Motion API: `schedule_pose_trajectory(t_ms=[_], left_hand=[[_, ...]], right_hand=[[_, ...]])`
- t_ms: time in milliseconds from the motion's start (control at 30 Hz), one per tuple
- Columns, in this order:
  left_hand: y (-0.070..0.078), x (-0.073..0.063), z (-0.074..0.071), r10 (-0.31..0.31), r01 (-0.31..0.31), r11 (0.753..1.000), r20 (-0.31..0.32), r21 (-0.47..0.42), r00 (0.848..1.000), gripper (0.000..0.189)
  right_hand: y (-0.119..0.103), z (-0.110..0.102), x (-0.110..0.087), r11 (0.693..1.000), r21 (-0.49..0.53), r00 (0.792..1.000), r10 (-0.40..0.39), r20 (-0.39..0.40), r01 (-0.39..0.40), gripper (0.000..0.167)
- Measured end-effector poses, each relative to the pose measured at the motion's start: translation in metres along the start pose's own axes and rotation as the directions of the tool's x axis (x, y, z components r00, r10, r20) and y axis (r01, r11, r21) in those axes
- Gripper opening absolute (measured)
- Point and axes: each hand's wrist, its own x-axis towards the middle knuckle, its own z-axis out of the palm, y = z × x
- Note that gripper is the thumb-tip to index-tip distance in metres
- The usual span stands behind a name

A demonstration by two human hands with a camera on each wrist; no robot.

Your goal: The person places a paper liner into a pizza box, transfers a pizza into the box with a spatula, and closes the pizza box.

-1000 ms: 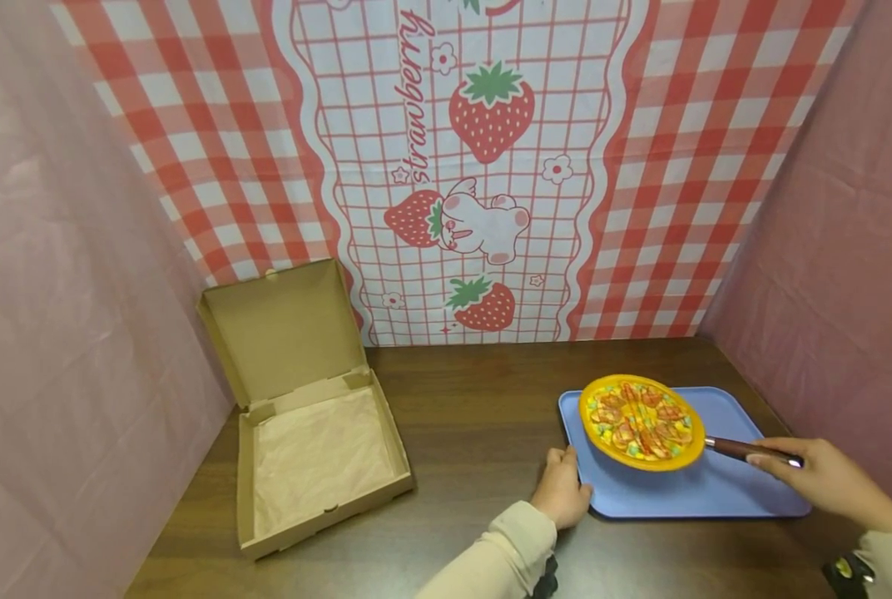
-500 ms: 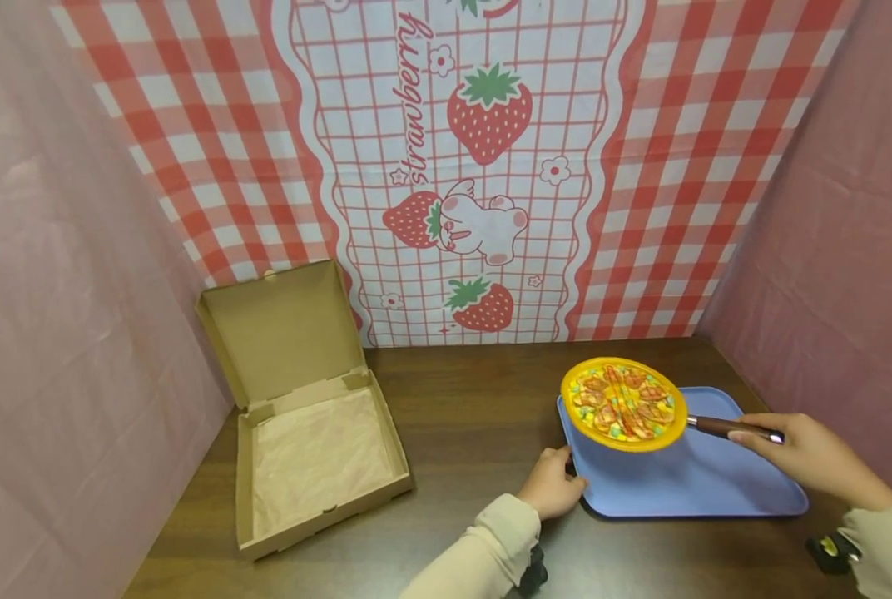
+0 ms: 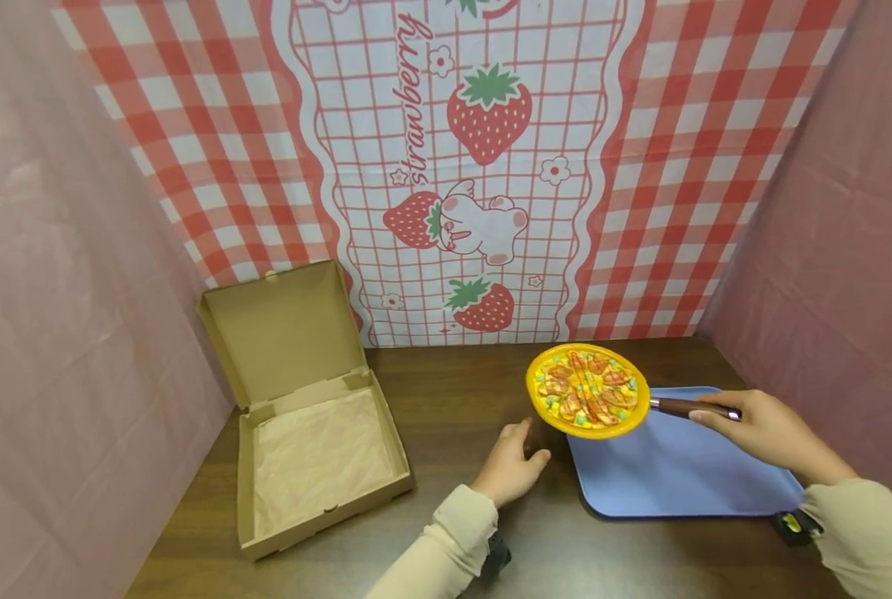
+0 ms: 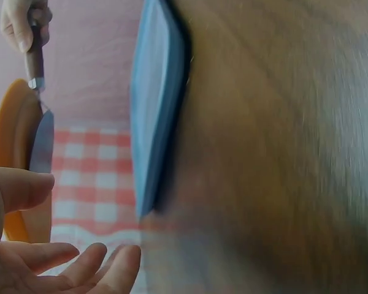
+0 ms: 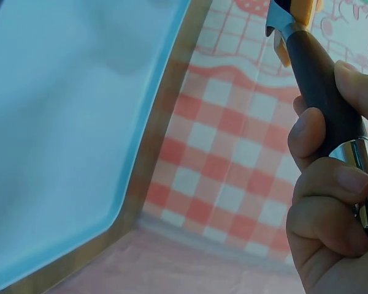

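Observation:
My right hand (image 3: 779, 433) grips the dark brown, metal-capped handle of a pizza server (image 3: 678, 407). On the server's blade rides a toy-looking pizza (image 3: 588, 391) with a yellow rim and colourful topping, lifted above the tray's left side. In the left wrist view the grey metal blade (image 4: 43, 142) shows under the pizza's orange-yellow side. My left hand (image 3: 512, 466) holds nothing; its fingers reach out just below and left of the pizza, over the table. The right wrist view shows fingers curled round the handle (image 5: 322, 86); most of the pizza is out of that view.
A blue tray (image 3: 686, 478) lies on the brown wooden table (image 3: 446, 399) below the pizza. To the left stands a cardboard pizza box (image 3: 326, 457), lid raised, lined with brown paper. A checked strawberry cloth (image 3: 483, 208) hangs behind, with pink cloth at both sides.
My right hand has raised the pizza on the server and carried it left and away from me. My left hand has let go of the tray's edge and moved left.

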Motion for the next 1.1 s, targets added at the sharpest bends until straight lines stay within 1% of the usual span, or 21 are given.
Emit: schedule_pose_trajectory(t_ms=[133,200,333,467,567,667,733,900,1000,1100], left_hand=[[-0.004,-0.004,-0.02,-0.026,0.026,0.999,-0.019,-0.021,0.999,0.063],[-0.007,-0.007,-0.03,-0.032,0.031,0.999,-0.04,-0.038,0.999,0.065],[-0.015,-0.012,-0.052,-0.019,0.014,0.999,-0.104,-0.043,0.994,0.066],[-0.024,-0.023,-0.077,-0.02,0.014,0.999,-0.17,-0.034,0.985,0.067],[-0.031,-0.032,-0.095,-0.009,0.007,1.0,-0.223,-0.01,0.975,0.067],[-0.038,-0.042,-0.113,-0.004,0.01,1.0,-0.259,0.019,0.966,0.067],[-0.043,-0.05,-0.125,-0.02,0.031,0.999,-0.272,0.037,0.962,0.067],[-0.057,-0.071,-0.156,-0.083,0.112,0.991,-0.303,0.079,0.949,0.07],[-0.063,-0.084,-0.175,-0.111,0.154,0.982,-0.324,0.111,0.94,0.071],[-0.071,-0.099,-0.193,-0.157,0.209,0.97,-0.333,0.127,0.93,0.072]], right_hand=[[-0.013,0.002,0.008,1.0,0.017,1.0,-0.015,0.001,0.015,0.046],[-0.019,0.004,0.013,0.999,0.033,1.0,-0.016,0.008,0.015,0.047],[-0.031,0.009,0.024,0.998,0.045,0.999,-0.046,-0.002,0.046,0.047],[-0.043,0.014,0.033,0.996,0.058,0.998,-0.07,-0.005,0.071,0.047],[-0.052,0.019,0.039,0.995,0.073,0.997,-0.072,0.006,0.071,0.047],[-0.06,0.023,0.045,0.993,0.085,0.996,-0.086,0.014,0.084,0.046],[-0.065,0.026,0.049,0.991,0.096,0.996,-0.092,0.019,0.09,0.046],[-0.078,0.033,0.06,0.989,0.105,0.994,-0.108,0.035,0.104,0.047],[-0.087,0.037,0.065,0.986,0.123,0.992,-0.116,0.046,0.11,0.047],[-0.095,0.043,0.07,0.983,0.142,0.99,-0.128,0.059,0.118,0.045]])
